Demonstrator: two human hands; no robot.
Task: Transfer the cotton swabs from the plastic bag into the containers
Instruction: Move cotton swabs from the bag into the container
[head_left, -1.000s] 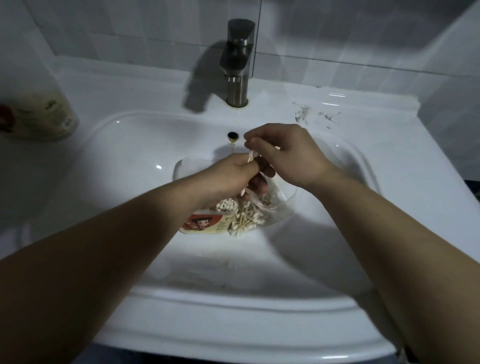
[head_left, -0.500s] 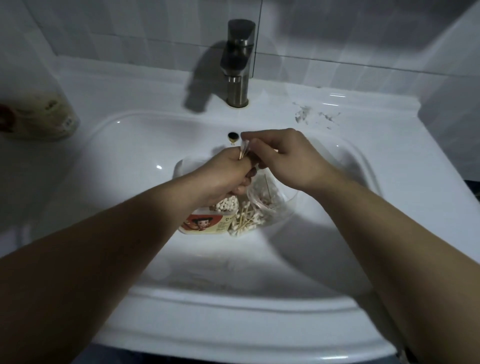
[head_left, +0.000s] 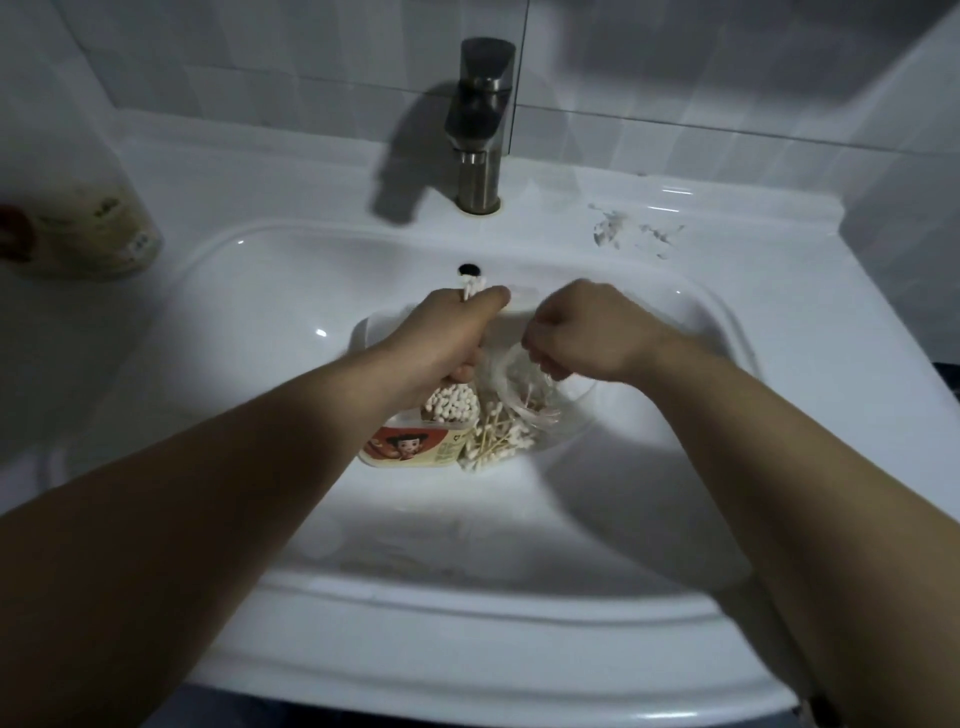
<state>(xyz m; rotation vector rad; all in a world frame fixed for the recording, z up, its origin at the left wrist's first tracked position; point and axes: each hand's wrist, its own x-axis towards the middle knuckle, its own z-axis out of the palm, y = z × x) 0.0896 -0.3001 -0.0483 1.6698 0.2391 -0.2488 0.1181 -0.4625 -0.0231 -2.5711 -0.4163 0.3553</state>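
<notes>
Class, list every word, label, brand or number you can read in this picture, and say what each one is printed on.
None can be read.
Container label: a cartoon picture beside small print, too small to read.
Bottle at the left: dark print on the label, too blurred to read.
Faucet, sink, bag: no text visible.

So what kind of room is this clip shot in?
Most likely a bathroom: a white ceramic sink with a metal tap behind the basin, white tiled wall above it, and a bottle standing on the sink's left ledge.
</notes>
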